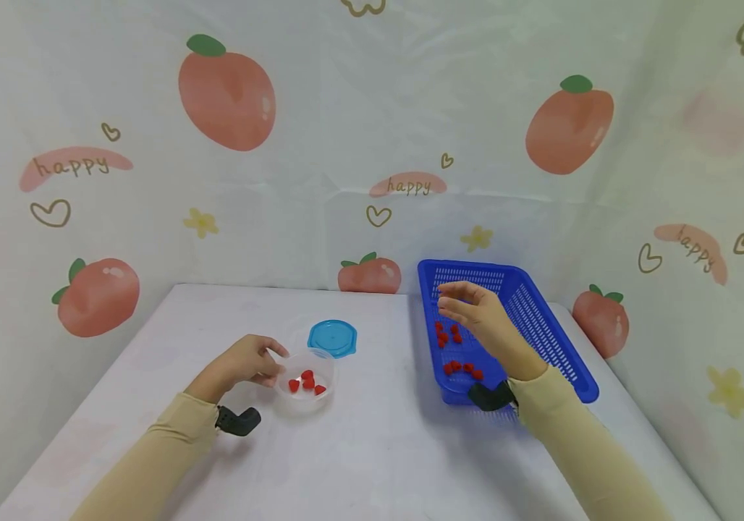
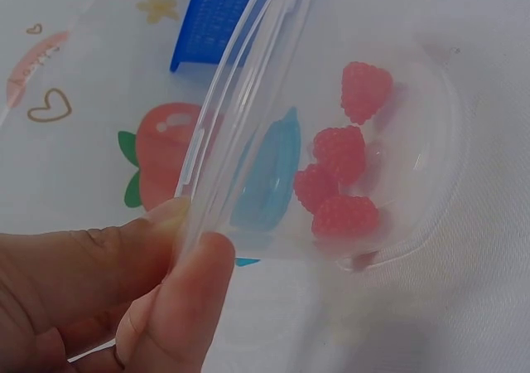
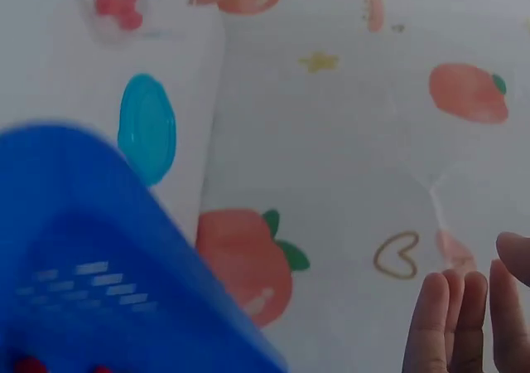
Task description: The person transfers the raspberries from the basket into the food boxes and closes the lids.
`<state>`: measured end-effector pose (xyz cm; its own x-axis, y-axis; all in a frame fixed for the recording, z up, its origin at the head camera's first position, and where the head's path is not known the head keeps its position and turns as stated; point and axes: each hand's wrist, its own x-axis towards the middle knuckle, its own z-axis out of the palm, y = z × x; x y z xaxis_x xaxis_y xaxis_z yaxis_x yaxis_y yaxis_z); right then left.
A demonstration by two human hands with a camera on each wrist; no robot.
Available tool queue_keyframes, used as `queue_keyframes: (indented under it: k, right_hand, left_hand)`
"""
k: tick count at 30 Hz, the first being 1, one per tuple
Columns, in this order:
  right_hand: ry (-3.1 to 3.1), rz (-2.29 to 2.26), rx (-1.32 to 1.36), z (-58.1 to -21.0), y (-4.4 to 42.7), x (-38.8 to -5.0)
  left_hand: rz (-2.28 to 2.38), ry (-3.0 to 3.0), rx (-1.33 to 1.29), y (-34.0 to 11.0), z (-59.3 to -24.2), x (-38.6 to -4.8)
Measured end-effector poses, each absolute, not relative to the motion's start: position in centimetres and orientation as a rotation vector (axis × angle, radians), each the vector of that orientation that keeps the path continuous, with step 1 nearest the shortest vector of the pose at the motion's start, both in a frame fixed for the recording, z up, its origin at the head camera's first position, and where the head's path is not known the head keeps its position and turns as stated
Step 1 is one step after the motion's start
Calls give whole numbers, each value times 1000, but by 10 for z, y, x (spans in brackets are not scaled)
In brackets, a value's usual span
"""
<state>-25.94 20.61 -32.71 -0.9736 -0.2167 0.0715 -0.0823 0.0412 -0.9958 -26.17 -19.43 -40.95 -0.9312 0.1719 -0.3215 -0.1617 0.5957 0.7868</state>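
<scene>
My left hand (image 1: 246,364) pinches the rim of a clear plastic container (image 2: 431,199) between thumb and fingers. Several red raspberries (image 2: 346,217) lie on the bottom of it. Over the left side of a blue plastic basket (image 1: 544,329), my right hand (image 1: 491,323) is raised with its fingers lightly bent. The right wrist view shows a gap between thumb and fingers (image 3: 431,331) and nothing held there. More raspberries (image 1: 467,367) are spread in small groups along the basket's floor, partly below the right hand.
Just behind the container a light blue lid (image 1: 332,338) lies flat on the white table (image 1: 372,449). A wall cloth (image 1: 320,166) printed with fruit closes off the back and sides. The basket stands near the table's right edge.
</scene>
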Motion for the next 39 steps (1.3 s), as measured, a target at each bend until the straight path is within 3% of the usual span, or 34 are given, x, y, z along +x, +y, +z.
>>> queue_keyframes:
  k: [20,39]
  right_hand:
    - [2444,-1305,-151,-368,266,-318]
    - [2377,-853,51,-393,273,-315]
  left_hand:
    - [1259,2470,-28,-195,-409,-261]
    - [1268,2453,-26,-193,-407,-261]
